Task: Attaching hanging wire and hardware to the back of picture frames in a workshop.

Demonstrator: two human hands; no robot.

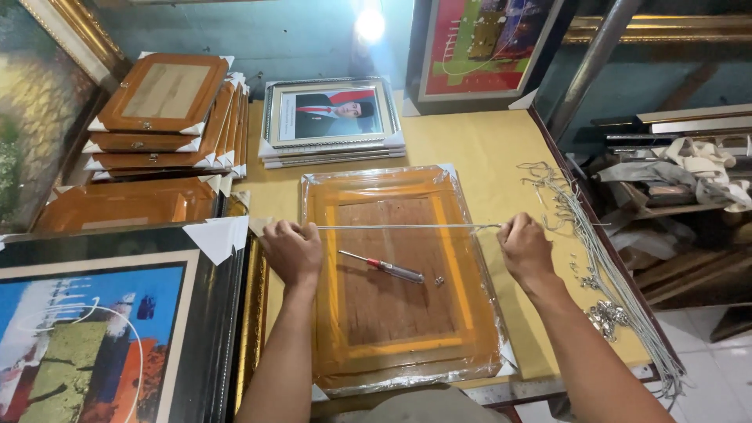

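A plastic-wrapped picture frame lies face down on the yellow table, its brown backboard up. My left hand grips one end of a thin grey cord at the frame's left edge. My right hand grips the other end at the right edge, so the cord runs taut across the back. A screwdriver with a red and clear handle rests on the backboard between my hands, with a small screw beside its handle.
Stacked brown frames and a framed portrait sit at the back. A colourful framed painting lies at the left, another leans on the wall. Loose grey cords hang over the right table edge beside a cluttered shelf.
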